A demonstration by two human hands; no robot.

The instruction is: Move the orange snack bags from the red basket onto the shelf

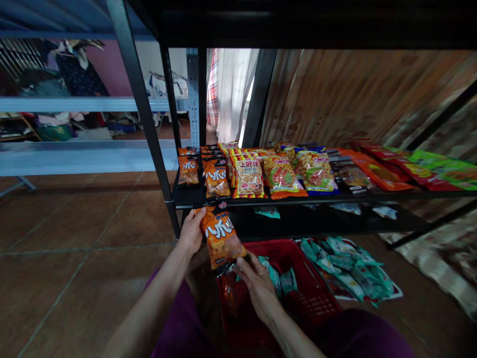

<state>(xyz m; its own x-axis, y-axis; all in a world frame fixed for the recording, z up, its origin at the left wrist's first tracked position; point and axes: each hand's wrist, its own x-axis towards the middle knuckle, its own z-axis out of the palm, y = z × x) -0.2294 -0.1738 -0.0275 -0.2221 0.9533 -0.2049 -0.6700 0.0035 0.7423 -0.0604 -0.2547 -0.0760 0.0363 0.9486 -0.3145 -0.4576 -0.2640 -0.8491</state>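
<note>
An orange snack bag (220, 236) is held between both hands, in front of the black shelf and above the left part of a red basket (309, 298). My left hand (192, 231) grips its upper left edge, thumb on the front. At its lower right corner, my right hand (257, 281) has its fingers closed on the bag. Matching orange bags (216, 178) stand on the shelf just behind it, with a smaller-looking one (188, 170) to their left. Beside them stands a yellow and red striped bag (248, 176).
More bags (318, 171) line the black shelf (376, 197) to the right. Green packets lie in the red basket, and a white-rimmed tray (398, 293) beside it holds several more. A black post (143, 114) rises left of the bags. Blue-grey shelving (82, 158) stands farther left.
</note>
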